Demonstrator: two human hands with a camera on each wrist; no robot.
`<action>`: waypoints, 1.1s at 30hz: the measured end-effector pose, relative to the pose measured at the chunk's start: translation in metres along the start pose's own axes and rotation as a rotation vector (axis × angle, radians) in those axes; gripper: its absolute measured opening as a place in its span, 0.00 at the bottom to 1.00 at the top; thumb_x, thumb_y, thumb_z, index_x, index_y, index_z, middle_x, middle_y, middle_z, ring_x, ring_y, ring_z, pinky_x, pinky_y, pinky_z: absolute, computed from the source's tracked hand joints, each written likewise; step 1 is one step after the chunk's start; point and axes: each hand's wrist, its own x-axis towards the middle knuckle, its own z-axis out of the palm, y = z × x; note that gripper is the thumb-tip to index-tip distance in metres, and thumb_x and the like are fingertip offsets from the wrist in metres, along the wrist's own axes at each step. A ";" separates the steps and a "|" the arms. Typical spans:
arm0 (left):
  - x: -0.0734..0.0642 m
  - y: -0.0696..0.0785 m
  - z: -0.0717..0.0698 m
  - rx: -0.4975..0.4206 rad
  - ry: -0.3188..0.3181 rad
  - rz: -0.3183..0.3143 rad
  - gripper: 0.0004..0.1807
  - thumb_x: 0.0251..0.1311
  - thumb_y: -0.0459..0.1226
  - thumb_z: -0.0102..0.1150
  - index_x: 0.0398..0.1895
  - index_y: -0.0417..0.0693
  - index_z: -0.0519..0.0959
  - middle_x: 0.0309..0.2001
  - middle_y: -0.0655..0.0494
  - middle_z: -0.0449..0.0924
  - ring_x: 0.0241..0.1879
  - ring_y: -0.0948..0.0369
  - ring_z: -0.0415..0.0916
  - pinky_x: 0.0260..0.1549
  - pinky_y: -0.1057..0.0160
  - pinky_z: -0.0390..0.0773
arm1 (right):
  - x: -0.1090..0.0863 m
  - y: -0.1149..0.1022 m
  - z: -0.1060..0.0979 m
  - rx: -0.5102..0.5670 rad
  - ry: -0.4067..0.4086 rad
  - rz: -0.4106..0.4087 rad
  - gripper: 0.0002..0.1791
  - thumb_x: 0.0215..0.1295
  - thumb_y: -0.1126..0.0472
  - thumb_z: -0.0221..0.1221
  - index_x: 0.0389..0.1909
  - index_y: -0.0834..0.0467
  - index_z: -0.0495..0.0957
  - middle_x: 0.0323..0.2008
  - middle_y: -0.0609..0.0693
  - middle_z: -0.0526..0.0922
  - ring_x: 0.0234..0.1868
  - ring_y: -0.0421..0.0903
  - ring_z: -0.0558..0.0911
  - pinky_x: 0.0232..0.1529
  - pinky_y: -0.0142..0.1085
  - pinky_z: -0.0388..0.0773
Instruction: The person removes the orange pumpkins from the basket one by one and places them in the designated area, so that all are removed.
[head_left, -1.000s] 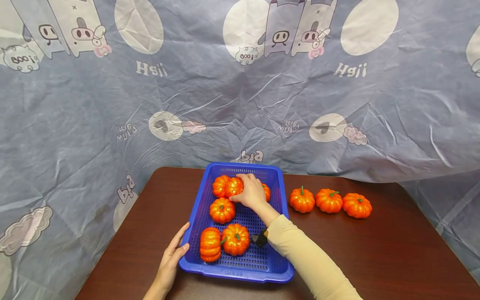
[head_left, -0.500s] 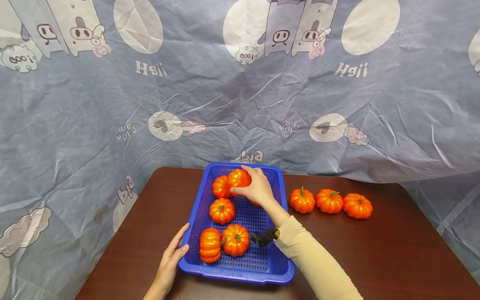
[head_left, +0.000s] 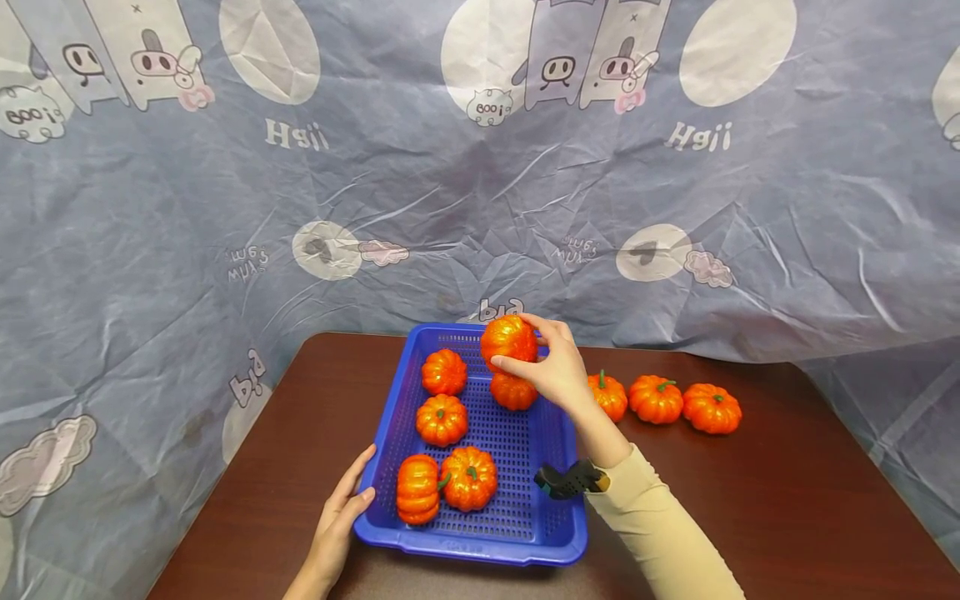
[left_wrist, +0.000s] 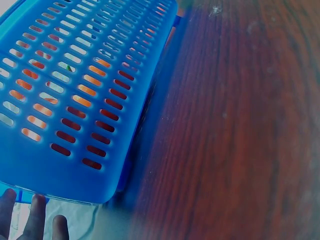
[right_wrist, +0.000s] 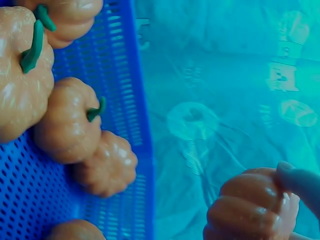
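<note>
My right hand (head_left: 558, 367) holds a small orange pumpkin (head_left: 508, 340) between thumb and fingers, raised over the far right part of a blue plastic basket (head_left: 457, 546). In the right wrist view the thumb lies against the held pumpkin (right_wrist: 247, 210). Just below it in the head view sits another pumpkin (head_left: 513, 393) inside the basket. Several more stand along the basket's left side, including one lying tipped (head_left: 417, 490) beside an upright one (head_left: 470, 479). My left hand (head_left: 337, 521) touches the basket's left wall near the front corner, fingers fairly straight.
Three pumpkins stand in a row on the brown table (head_left: 787, 483) right of the basket; the nearest of them (head_left: 611, 398) is partly covered by my right wrist. A grey patterned cloth (head_left: 480, 192) hangs behind the table. A black wrist device (head_left: 566, 481) hangs over the basket.
My right hand has lifted the pumpkin from beside the far left one and carried it right and upward, uncovering the pumpkin beneath. The left hand stays on the basket.
</note>
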 end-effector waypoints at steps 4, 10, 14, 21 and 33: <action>0.000 0.000 0.000 0.006 0.005 -0.008 0.27 0.66 0.30 0.41 0.69 0.42 0.60 0.67 0.46 0.60 0.61 0.66 0.64 0.55 0.74 0.64 | -0.009 0.003 -0.016 0.080 0.055 -0.014 0.42 0.43 0.43 0.72 0.62 0.50 0.70 0.59 0.52 0.66 0.51 0.52 0.74 0.44 0.45 0.78; 0.000 0.000 0.001 0.008 0.012 -0.023 0.27 0.66 0.30 0.42 0.69 0.43 0.60 0.68 0.46 0.60 0.61 0.67 0.64 0.55 0.74 0.64 | -0.023 0.016 -0.033 0.185 0.162 0.010 0.41 0.44 0.47 0.73 0.62 0.50 0.70 0.58 0.51 0.70 0.45 0.50 0.79 0.40 0.37 0.80; 0.000 0.000 0.001 0.003 0.008 -0.019 0.27 0.66 0.30 0.42 0.69 0.42 0.60 0.68 0.45 0.59 0.62 0.67 0.63 0.55 0.74 0.63 | -0.031 0.028 -0.038 0.287 0.237 0.010 0.39 0.46 0.55 0.73 0.63 0.52 0.69 0.57 0.51 0.71 0.46 0.49 0.79 0.37 0.28 0.78; 0.000 0.001 0.001 -0.006 0.003 -0.003 0.27 0.66 0.29 0.41 0.69 0.41 0.59 0.68 0.44 0.58 0.62 0.67 0.62 0.56 0.74 0.63 | -0.050 0.034 -0.049 0.421 0.286 -0.002 0.42 0.50 0.69 0.68 0.68 0.54 0.63 0.55 0.50 0.65 0.50 0.47 0.75 0.42 0.25 0.76; 0.000 -0.002 -0.003 -0.054 -0.065 -0.016 0.28 0.69 0.31 0.39 0.72 0.42 0.55 0.69 0.44 0.56 0.63 0.66 0.61 0.57 0.73 0.63 | -0.065 0.079 -0.053 0.517 0.314 0.028 0.38 0.51 0.74 0.65 0.62 0.59 0.59 0.53 0.50 0.64 0.48 0.41 0.76 0.43 0.25 0.75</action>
